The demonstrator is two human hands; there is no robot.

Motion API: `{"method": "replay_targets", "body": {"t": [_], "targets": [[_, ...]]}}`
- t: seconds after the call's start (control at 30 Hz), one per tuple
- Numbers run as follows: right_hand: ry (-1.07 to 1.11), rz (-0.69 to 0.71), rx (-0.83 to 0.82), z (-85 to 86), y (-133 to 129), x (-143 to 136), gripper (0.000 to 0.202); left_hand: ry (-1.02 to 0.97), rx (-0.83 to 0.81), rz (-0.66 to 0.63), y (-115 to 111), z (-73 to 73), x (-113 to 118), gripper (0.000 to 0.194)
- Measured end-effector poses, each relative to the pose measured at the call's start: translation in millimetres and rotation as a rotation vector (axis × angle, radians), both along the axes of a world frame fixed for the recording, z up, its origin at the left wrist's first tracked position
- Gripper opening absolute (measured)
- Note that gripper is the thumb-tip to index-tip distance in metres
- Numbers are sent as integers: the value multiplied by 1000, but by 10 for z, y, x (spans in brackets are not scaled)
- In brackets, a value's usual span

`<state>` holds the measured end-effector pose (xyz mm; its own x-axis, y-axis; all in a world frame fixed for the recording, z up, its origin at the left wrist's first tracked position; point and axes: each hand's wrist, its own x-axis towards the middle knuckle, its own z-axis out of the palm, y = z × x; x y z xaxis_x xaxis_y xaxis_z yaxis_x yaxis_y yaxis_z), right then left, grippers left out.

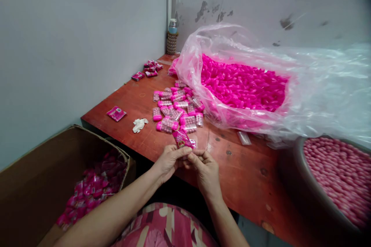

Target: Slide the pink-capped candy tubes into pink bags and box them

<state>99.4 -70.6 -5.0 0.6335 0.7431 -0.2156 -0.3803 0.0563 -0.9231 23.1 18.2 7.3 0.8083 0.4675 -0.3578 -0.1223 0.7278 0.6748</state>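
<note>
Between my two hands, at the table's front edge, is a small printed pink wrapper (182,139). My left hand (171,162) is closed on it, thumb on top. My right hand (205,168) pinches at its near right end, fingertips touching those of the left; what exactly lies under the fingers is hidden. Just beyond the wrapper lies a heap of small clear boxes (181,104) with pink caps, filled with pink beads or candies. To the left are a crumpled white tissue (140,125) and a flat pink packet (116,113).
A clear plastic bag (191,56) full of bright pink caps (243,83) covers the back right. A dark tub (292,177) of pink pellets stands at right. At lower left, a cardboard box (72,139) holds many pink packets. A bottle (172,34) stands in the corner.
</note>
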Motion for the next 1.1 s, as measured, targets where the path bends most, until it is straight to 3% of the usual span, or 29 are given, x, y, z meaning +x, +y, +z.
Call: {"method": "replay_targets", "body": {"t": [0.13, 0.2, 0.23, 0.3, 0.37, 0.4, 0.47, 0.53, 0.6, 0.67, 0.77, 0.93, 1.1], "targets": [[-4, 80, -2, -1, 104, -30, 21, -47, -22, -26, 4, 64, -101, 22], [-7, 158, -3, 23, 141, -40, 23, -33, -20, 45, 40, 114, -273, 18], [-9, 188, -5, 38, 145, -27, 23, -14, -12, 128, 67, 133, -397, 16], [-19, 181, -14, 68, 115, 54, 22, 9, 2, 411, 130, 150, -694, 19], [-52, 99, -42, 82, 40, 195, 22, 63, 21, 666, 180, 132, -981, 37], [-72, 55, -62, 81, -7, 274, 22, 122, 32, 715, 188, 113, -1085, 45], [-111, 3, -106, 67, -103, 414, 25, 246, 100, 651, 164, 67, -1156, 47], [-142, -5, -138, 43, -179, 491, 26, 345, 304, 446, 108, 18, -1025, 41], [-173, 12, -161, 20, -233, 498, 27, 386, 733, 240, 68, -35, -747, 37], [-205, 27, -176, 2, -272, 463, 28, 344, 1185, 113, 71, -107, -429, 38], [-241, 29, -198, -11, -325, 406, 27, 371, 1561, -31, 119, -259, -83, 36], [-275, 30, -216, -7, -352, 382, 27, 423, 1702, -49, 150, -476, 14, 26], [-284, -11, -210, -47, -207, 337, 24, 378, 1654, -8, 128, -500, -40, 25]]}}
